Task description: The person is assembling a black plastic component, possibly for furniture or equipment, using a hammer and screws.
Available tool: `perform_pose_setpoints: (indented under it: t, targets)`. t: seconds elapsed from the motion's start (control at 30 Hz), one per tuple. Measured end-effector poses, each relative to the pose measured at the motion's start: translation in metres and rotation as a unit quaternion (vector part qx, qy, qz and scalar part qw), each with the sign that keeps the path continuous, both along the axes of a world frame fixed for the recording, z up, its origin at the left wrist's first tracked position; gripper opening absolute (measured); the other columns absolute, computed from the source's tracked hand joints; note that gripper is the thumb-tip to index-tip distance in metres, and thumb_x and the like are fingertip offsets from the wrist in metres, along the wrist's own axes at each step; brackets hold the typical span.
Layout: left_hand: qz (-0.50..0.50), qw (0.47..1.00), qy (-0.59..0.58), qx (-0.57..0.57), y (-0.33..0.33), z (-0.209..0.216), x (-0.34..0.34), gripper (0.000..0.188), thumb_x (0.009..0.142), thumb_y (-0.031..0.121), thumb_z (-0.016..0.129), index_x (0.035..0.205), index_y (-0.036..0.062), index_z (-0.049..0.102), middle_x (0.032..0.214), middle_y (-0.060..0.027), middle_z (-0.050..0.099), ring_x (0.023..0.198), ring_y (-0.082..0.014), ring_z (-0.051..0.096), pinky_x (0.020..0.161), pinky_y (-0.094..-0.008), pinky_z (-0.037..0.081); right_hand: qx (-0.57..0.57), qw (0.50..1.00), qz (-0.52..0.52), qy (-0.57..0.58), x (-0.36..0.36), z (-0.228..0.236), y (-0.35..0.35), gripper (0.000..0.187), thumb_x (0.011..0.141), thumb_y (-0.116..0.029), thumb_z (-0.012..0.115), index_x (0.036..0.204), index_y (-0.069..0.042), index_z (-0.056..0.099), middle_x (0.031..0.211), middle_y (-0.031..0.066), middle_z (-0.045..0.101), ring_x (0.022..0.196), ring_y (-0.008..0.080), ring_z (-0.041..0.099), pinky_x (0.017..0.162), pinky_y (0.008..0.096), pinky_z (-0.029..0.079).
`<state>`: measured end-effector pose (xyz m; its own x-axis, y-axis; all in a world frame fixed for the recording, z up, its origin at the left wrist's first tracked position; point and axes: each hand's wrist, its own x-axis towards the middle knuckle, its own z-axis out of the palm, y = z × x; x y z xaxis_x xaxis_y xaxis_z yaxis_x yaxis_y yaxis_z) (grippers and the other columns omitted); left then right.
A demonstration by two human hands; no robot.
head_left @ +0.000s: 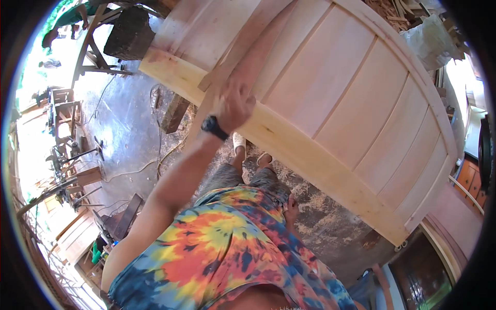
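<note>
A large pale wooden panel (341,77) with a curved far edge and several long grooves reaches across the upper right. Its straight near edge is a thick yellowish board (289,137). Over this edge, at the panel's left part, my left hand (235,106) is closed on a long wooden strip (206,106), its fingers curled and slightly blurred. The strip slants across the panel and sticks out past the near edge. A second wooden strip (243,44) lies close beside it. My right hand (292,206) hangs low by my thigh, apart from the panel; its fingers are too small to make out.
Shavings (320,206) litter the floor under the panel. A wood block (175,113) and a cable (134,168) lie left of my feet. A dark stump-like block (129,33) stands beyond the panel's left end. Tools and timber line the left side; a plastic bag (429,41) is far right.
</note>
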<state>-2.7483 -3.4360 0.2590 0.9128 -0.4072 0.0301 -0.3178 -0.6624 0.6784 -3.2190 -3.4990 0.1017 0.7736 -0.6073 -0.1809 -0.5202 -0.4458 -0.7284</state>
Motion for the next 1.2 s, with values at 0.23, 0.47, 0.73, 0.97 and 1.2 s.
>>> perform_pose_setpoints:
  t: [0.23,0.47,0.73,0.97,1.2]
  targets:
    - [0.003,0.954,-0.023,0.299,-0.025,-0.010,0.084,0.126,0.066,0.046,0.085,0.161,0.0089,0.010,0.154,-0.0291,0.030,0.139,-0.0536,0.031,0.115,-0.0624,0.025,0.509,0.780,-0.344,0.117,0.011,0.011,-0.040,0.063,0.099,-0.051,0.060,0.134,0.001,0.055,0.115,0.0070,0.064,0.099,0.0198,0.061,0.088,0.0333,0.049]
    - [-0.024,0.945,-0.038,0.324,0.009,0.025,0.137,0.131,0.060,0.048,0.088,0.160,0.0081,0.012,0.147,-0.0266,0.042,0.128,-0.0534,0.044,0.111,-0.0605,0.033,0.661,0.716,-0.192,0.114,-0.013,0.050,-0.071,0.056,0.094,-0.029,0.067,0.142,-0.007,0.048,0.126,0.0052,0.059,0.115,0.0187,0.054,0.100,0.0338,0.043]
    - [-0.069,0.965,-0.134,0.216,0.014,0.100,0.143,0.113,0.062,0.040,0.086,0.155,0.0063,0.031,0.139,-0.0230,0.049,0.127,-0.0443,0.047,0.107,-0.0558,0.036,0.654,0.737,-0.145,0.089,-0.010,0.053,-0.067,0.077,0.076,-0.006,0.066,0.149,-0.006,0.040,0.124,0.0069,0.060,0.111,0.0193,0.056,0.096,0.0299,0.045]
    - [-0.119,0.980,-0.122,0.107,-0.002,0.071,0.039,0.104,0.062,0.033,0.083,0.150,0.0063,0.036,0.144,-0.0251,0.040,0.130,-0.0453,0.041,0.111,-0.0557,0.033,0.641,0.751,-0.101,0.118,-0.001,0.068,-0.068,0.076,0.076,-0.004,0.062,0.149,-0.008,0.041,0.120,0.0068,0.062,0.105,0.0187,0.060,0.088,0.0318,0.050]
    - [-0.260,0.957,-0.079,0.102,0.004,0.042,0.015,0.107,0.059,0.033,0.084,0.152,0.0104,0.036,0.149,-0.0285,0.034,0.136,-0.0479,0.035,0.116,-0.0578,0.028,0.631,0.758,-0.096,0.135,0.003,0.075,-0.056,0.077,0.078,-0.008,0.064,0.151,-0.008,0.038,0.121,0.0088,0.061,0.103,0.0199,0.061,0.088,0.0321,0.050]
